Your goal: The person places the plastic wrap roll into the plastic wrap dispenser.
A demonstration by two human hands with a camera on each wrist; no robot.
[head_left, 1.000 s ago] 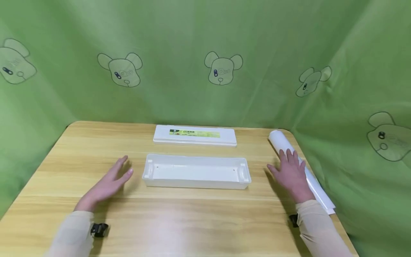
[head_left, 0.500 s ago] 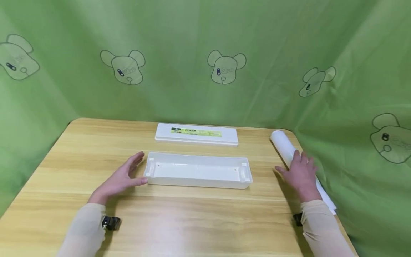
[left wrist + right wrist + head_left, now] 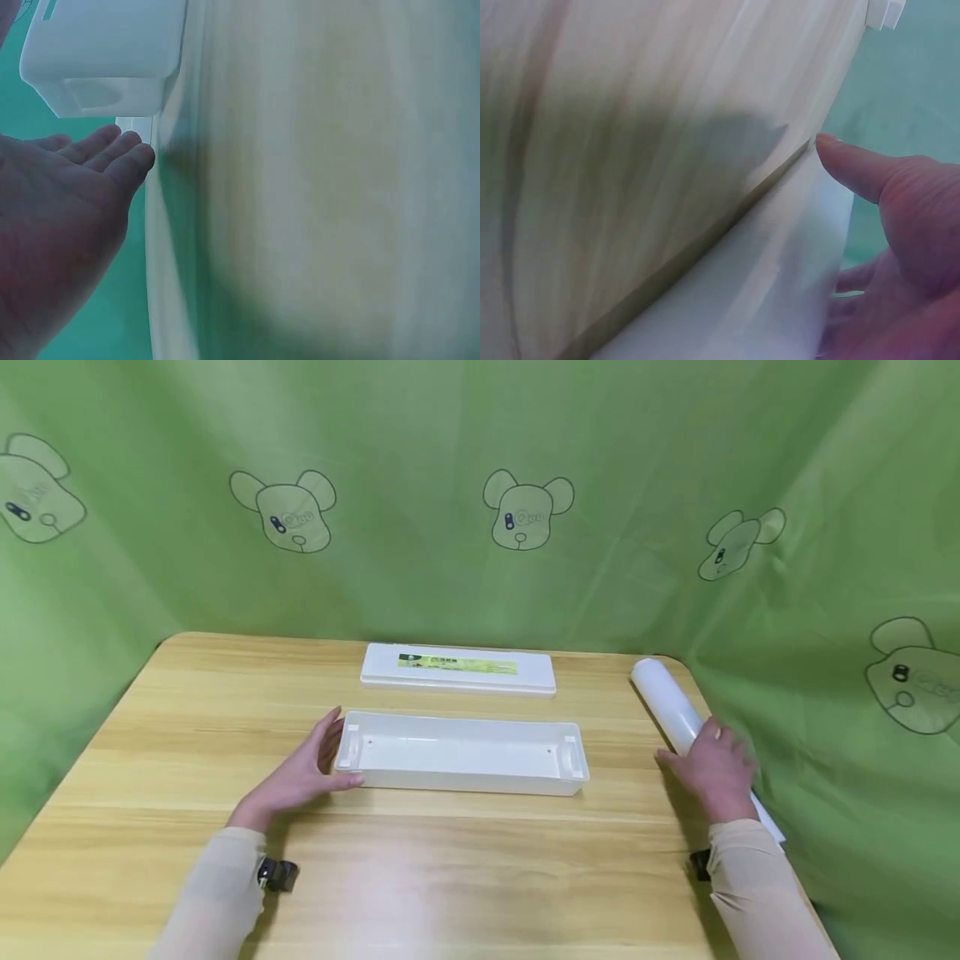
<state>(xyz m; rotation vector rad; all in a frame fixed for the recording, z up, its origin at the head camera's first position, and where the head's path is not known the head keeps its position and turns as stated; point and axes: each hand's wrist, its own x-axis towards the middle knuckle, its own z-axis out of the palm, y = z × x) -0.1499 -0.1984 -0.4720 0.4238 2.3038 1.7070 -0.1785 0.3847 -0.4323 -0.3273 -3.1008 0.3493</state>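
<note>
A long white plastic box (image 3: 457, 780) without its lid lies in the middle of the table, its open side up. My left hand (image 3: 296, 775) is at the box's left end, thumb overlapping the front corner in the head view. In the left wrist view its straight fingers (image 3: 112, 154) extend just short of the box's end wall (image 3: 105, 56). On the right lies a glossy white roll of plastic wrap (image 3: 663, 693). Over it, my right hand (image 3: 716, 774) has its thumb (image 3: 862, 169) along the near side and its fingers on the far side, partly hidden.
Behind the box lies a matching white lid (image 3: 534, 673) with a yellow-green label. The wooden table (image 3: 480, 877) meets a green curtain (image 3: 420, 577) at the back and sides. The roll lies along the table's right edge.
My left hand has moved right to the box's left end, its thumb now over the front corner. My right hand has shifted slightly right and nearer along the roll. Box and lid stay put.
</note>
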